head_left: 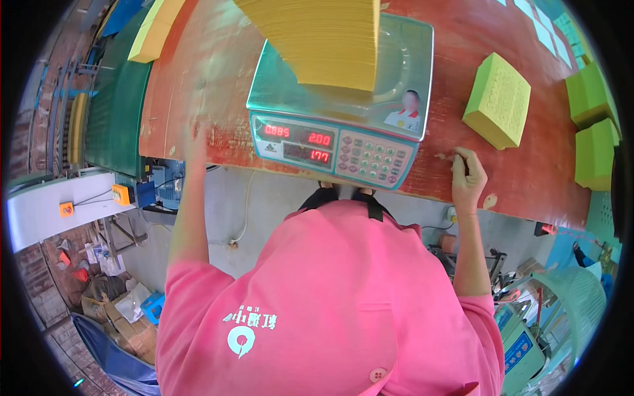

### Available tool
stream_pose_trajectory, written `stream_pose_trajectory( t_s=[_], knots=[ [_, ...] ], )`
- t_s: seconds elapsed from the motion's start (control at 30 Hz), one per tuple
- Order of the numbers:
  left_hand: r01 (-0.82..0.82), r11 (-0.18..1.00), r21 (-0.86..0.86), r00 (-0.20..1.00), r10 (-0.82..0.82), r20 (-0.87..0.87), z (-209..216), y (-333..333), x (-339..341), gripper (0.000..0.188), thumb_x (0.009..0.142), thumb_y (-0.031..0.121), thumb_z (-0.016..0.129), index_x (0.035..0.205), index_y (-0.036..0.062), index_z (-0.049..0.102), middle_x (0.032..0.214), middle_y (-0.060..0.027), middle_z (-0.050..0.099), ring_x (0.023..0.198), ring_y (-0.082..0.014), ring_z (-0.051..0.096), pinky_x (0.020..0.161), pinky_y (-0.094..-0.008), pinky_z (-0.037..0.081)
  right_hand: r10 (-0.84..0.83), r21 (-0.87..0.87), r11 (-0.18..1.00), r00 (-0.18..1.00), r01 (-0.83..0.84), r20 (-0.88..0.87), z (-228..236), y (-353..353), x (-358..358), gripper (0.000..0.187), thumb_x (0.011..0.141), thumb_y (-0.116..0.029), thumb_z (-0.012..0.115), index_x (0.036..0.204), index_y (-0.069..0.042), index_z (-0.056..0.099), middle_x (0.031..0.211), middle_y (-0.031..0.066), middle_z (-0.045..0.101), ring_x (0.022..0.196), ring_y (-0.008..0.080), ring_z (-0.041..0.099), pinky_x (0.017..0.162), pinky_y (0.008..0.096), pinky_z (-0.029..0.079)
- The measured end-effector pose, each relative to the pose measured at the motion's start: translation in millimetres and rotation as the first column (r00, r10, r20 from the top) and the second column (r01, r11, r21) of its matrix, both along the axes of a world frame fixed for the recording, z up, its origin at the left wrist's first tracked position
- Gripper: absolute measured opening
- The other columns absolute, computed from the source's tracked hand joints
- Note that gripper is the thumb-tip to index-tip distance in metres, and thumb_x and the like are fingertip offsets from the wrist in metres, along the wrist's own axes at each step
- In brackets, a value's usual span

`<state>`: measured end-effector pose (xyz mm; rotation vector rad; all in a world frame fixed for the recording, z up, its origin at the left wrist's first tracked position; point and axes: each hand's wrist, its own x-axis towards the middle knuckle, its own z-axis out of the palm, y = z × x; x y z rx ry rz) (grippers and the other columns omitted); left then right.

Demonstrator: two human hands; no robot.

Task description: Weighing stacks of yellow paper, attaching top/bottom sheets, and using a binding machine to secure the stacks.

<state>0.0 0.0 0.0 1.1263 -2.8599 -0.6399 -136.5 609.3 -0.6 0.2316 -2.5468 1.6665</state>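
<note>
- Head view: a tall yellow block of tightly stacked thin sheets (330, 43) stands on the flat, shiny metal pan of a teal-edged electronic scale (403, 99), its top running past the upper edge of view.
- On the scale's front, a dark display with lit red digits (295, 142) sits left of a pale keypad (372, 160); a sticker of a person (404, 111) is on the pan's near right corner.
- The left hand (197, 125) is at the scale's left, over the near part of a worn red tabletop (439, 125); it is heavily blurred, so I cannot tell how its fingers are set.
- The right hand (469, 173) is at the table's near edge, right of the keypad and apart from the scale, its fingers loosely curled; whether fingertips and thumb meet, I cannot tell.
- Just beyond it lies a yellow-green block of stacked sheets (500, 102), set at an angle.
- Two more yellow-green blocks (594, 155) are at the far right.
- Left of the table runs a dark green flat surface (115, 119).
</note>
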Motion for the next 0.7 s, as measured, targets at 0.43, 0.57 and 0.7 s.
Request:
stream_pose_trajectory(
  t_s=[0.43,0.57,0.7],
  knots=[
    [0.297,0.86,-0.415,0.272,-0.493,-0.826,224.4,244.7,-78.7,0.018,0.097,0.008,0.049,0.101,-0.0049,0.062,0.096,-0.0144,0.066,0.086,-0.0198,0.063,0.078,-0.0306,0.052,-0.071,0.009,0.997,0.992,0.072,-0.103,9.9,4.3,-3.1,0.011,0.084,0.002,0.06,0.094,0.0,0.066,0.079,0.0118,0.063,0.07,0.0175,0.062,0.065,0.0284,0.049],
    [0.72,0.474,-0.507,-0.003,-0.729,-0.685,223.8,334.9,-98.1,0.013,0.088,-0.001,0.058,0.099,-0.0035,0.063,0.097,-0.0166,0.066,0.085,-0.0262,0.064,0.074,-0.0344,0.051,-0.095,0.062,0.992,0.977,0.108,-0.189,4.3,-1.8,-5.5,0.01,0.081,-0.001,0.063,0.09,-0.003,0.066,0.081,0.0153,0.065,0.073,0.0299,0.066,0.064,0.0353,0.051],
    [0.964,0.182,-0.196,0.03,-0.801,-0.598,169.8,433.3,-164.5,0.023,0.078,0.003,0.07,0.1,0.0,0.065,0.114,-0.015,0.063,0.098,-0.0316,0.062,0.081,-0.0373,0.051,-0.086,0.062,0.993,0.971,0.102,-0.224,7.5,-1.3,-1.5,0.01,0.08,-0.004,0.062,0.09,-0.005,0.065,0.082,0.0141,0.065,0.075,0.032,0.065,0.065,0.0389,0.052]
  ],
)
